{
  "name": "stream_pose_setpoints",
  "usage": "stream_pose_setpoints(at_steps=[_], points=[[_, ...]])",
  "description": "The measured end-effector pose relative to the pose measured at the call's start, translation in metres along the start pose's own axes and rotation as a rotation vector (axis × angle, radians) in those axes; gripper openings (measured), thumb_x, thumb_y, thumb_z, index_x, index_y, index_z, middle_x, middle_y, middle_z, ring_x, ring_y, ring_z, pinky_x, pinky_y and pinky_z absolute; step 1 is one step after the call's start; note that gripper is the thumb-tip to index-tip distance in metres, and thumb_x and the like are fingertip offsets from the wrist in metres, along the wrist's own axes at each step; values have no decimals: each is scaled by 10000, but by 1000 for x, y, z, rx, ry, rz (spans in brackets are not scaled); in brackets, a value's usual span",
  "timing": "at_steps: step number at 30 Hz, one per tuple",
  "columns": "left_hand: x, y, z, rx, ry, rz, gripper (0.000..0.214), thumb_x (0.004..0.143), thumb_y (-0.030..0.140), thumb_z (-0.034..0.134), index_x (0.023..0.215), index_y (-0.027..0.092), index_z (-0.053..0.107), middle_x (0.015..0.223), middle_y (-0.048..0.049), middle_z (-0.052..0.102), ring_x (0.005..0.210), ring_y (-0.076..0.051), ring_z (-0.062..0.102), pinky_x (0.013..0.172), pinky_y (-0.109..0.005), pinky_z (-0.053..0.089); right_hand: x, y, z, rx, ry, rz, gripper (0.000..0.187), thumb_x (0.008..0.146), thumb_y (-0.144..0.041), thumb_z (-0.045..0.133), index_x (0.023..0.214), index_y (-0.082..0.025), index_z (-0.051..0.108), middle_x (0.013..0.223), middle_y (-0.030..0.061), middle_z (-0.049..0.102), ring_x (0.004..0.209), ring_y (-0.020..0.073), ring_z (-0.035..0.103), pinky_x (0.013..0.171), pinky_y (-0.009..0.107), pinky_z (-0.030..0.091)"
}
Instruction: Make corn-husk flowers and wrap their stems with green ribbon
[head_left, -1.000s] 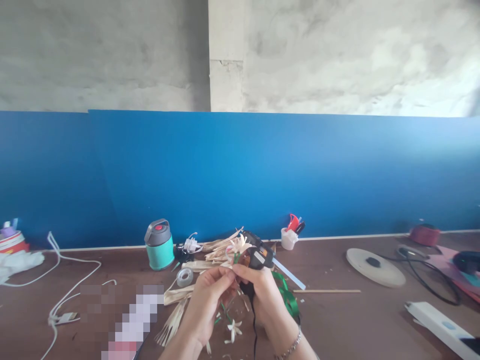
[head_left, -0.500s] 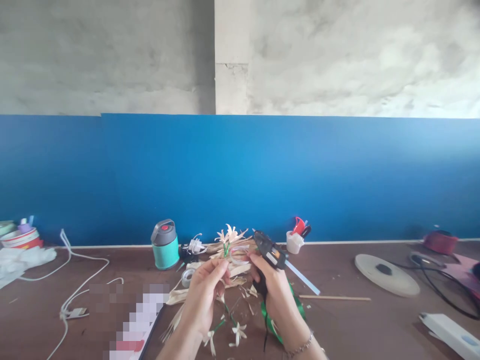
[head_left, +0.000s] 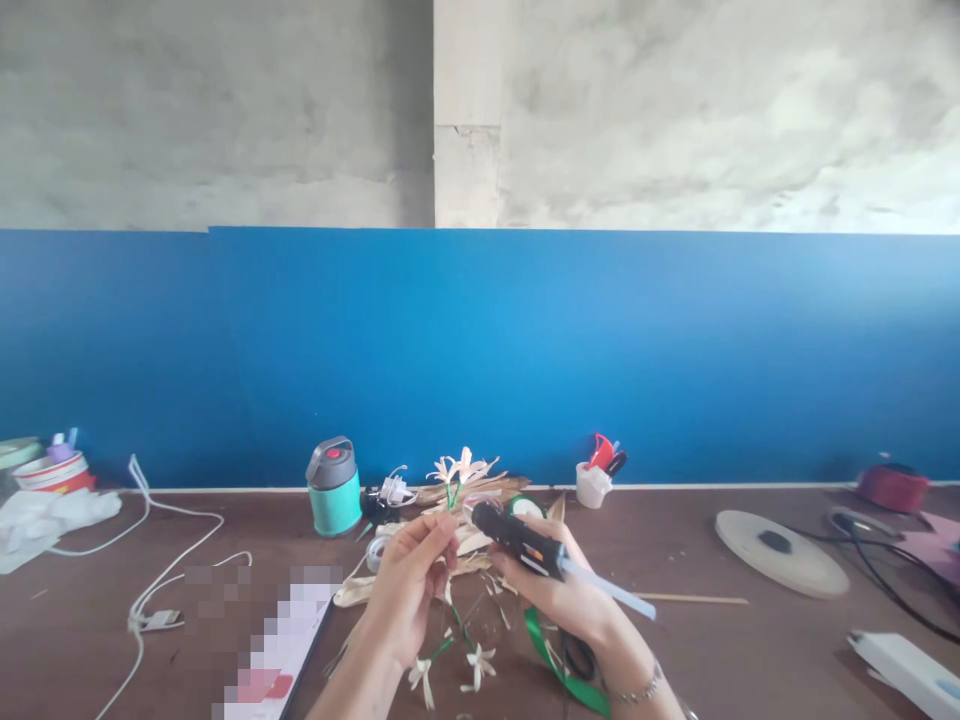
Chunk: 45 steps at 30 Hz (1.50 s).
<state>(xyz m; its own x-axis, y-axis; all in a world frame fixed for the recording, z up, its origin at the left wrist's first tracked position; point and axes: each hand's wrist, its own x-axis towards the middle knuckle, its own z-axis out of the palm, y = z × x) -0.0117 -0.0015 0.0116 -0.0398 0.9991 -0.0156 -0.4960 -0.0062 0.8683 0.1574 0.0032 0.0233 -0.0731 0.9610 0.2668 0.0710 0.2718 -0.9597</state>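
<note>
Pinched in my left hand (head_left: 416,575) is the green stem of a small spray of cream handmade flowers (head_left: 457,468), which stands upright above the fingers. My right hand (head_left: 559,590) is wrapped round a black hot glue gun (head_left: 517,535); a pale glue stick (head_left: 607,585) pokes out of its back end. The gun's nozzle points left, close to the flower stem; whether it touches I cannot tell. Below the hands lie more cream flowers (head_left: 478,668) on green stems. Green ribbon (head_left: 559,665) hangs or lies below my right wrist.
Dried husk strips (head_left: 517,485) are heaped behind my hands, with a tape roll (head_left: 375,552) to their left. A teal flask (head_left: 334,490) and a white pen cup (head_left: 592,485) stand at the back. A thin wooden stick (head_left: 697,599) and a round lid (head_left: 780,553) lie right. White cables (head_left: 150,570) sprawl left.
My right hand has tilted the glue gun down and leftward, bringing its nozzle near the stem. The left hand has hardly moved. More of the green ribbon now shows.
</note>
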Motion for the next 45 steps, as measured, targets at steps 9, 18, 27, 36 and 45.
stream_pose_setpoints(at_steps=[9,18,27,36,45], points=[[-5,-16,7,136,41,92,338,662,465,772,632,153,643,513,42,541,447,-63,372,428,-169,261,0,11,39,164,419,-23,137,682,-300,711,722,-219,608,748,-13,671,754,206,616,729,307,473],[-8,-32,9,383,92,281,295,730,439,686,709,146,719,598,-21,648,588,-164,545,565,-238,415,-12,5,58,484,352,235,182,550,-213,766,709,-169,690,697,24,704,663,212,626,592,293,488],[-17,-28,13,427,99,335,273,751,419,663,669,161,700,580,-15,638,564,-158,530,544,-227,422,-12,1,55,637,321,275,230,513,-161,781,696,-173,643,699,7,673,643,181,593,576,272,480],[-21,-28,17,342,60,314,297,711,439,715,631,156,671,554,-10,627,539,-145,523,542,-225,426,-13,-1,51,670,316,260,240,484,-126,771,672,-183,633,680,-11,652,651,177,589,639,284,491],[-15,-37,10,296,41,242,321,741,466,709,687,152,675,560,8,595,512,-112,474,485,-201,368,-11,1,49,667,296,208,229,503,-125,767,662,-192,616,651,-38,626,640,159,566,618,271,466]])
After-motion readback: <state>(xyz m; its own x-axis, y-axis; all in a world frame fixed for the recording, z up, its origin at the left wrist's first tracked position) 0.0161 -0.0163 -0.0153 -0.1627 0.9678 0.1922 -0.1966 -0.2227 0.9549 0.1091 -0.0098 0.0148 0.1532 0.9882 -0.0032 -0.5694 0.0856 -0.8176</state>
